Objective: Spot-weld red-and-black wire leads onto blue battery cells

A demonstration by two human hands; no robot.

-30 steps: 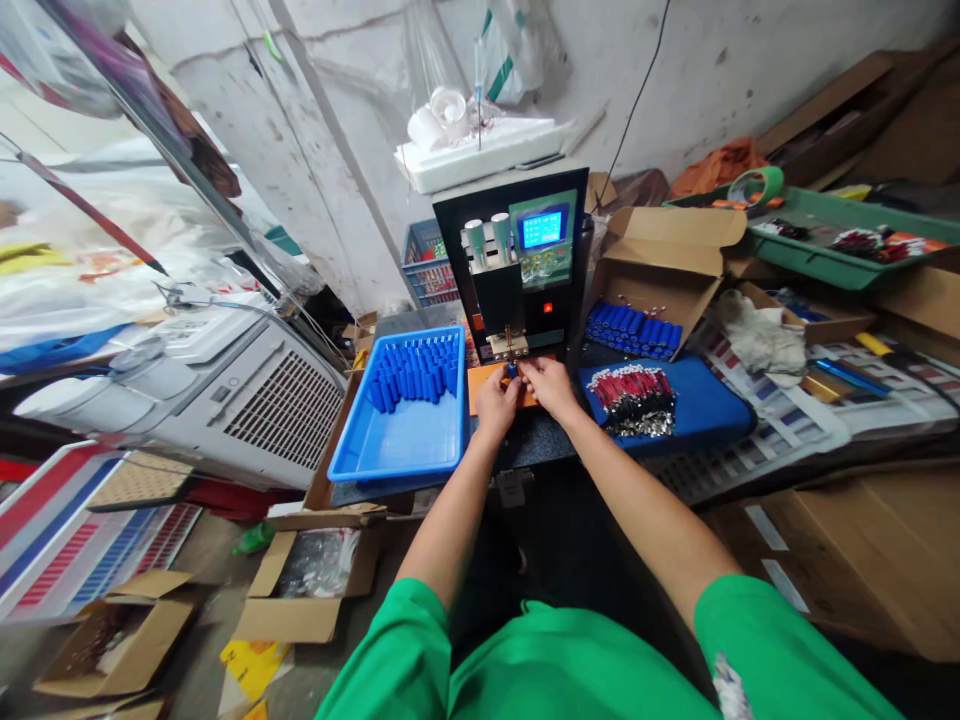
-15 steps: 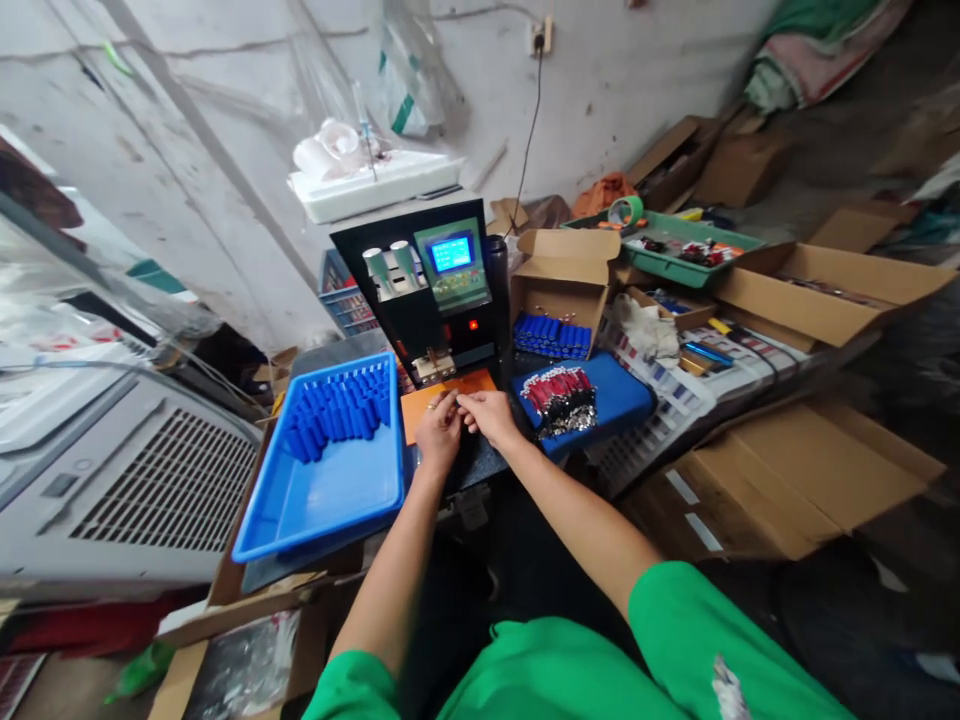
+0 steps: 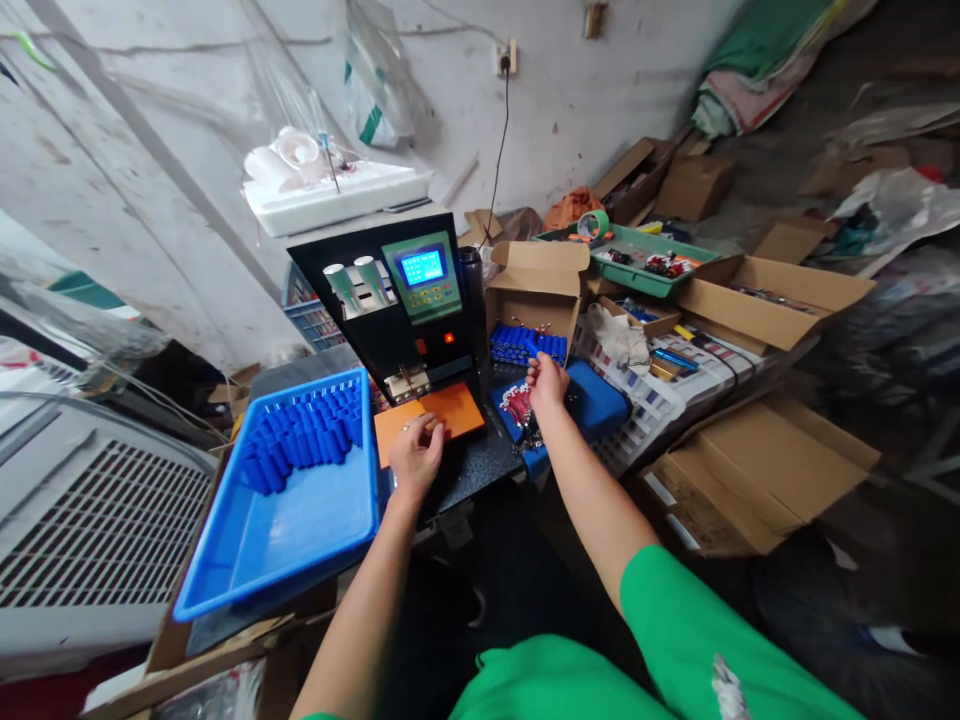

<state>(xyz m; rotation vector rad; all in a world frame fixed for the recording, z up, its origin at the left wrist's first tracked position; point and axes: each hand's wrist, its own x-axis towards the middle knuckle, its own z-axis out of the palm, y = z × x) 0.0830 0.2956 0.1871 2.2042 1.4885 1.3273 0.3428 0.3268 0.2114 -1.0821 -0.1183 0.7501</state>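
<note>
My left hand [image 3: 417, 455] rests at the front of the orange board [image 3: 459, 412], its fingers loosely bent and apart with nothing seen in them. Behind the board stands a black spot-welding machine [image 3: 360, 345] with a lit blue screen. My right hand [image 3: 549, 382] is closed at the front of an open cardboard box [image 3: 534, 290] of blue cylindrical battery cells [image 3: 517, 342]. A blue cell [image 3: 532, 350] appears to stick out from its fingertips. Below that hand, red and black wire leads [image 3: 517, 403] lie on a blue pad [image 3: 596, 400], partly covered by the hand.
Left of the board, a blue tray [image 3: 277, 590] holds many upright blue cells. A green tray [image 3: 637, 270] and open cardboard boxes [image 3: 780, 300] stand back right. A white plastic basket [image 3: 649, 415] sits beside the pad. White foam [image 3: 337, 195] lies atop the machine.
My hands were together over the orange board and are now apart. The right hand has moved right to the cell box; the left has stayed by the board. The view has shifted right.
</note>
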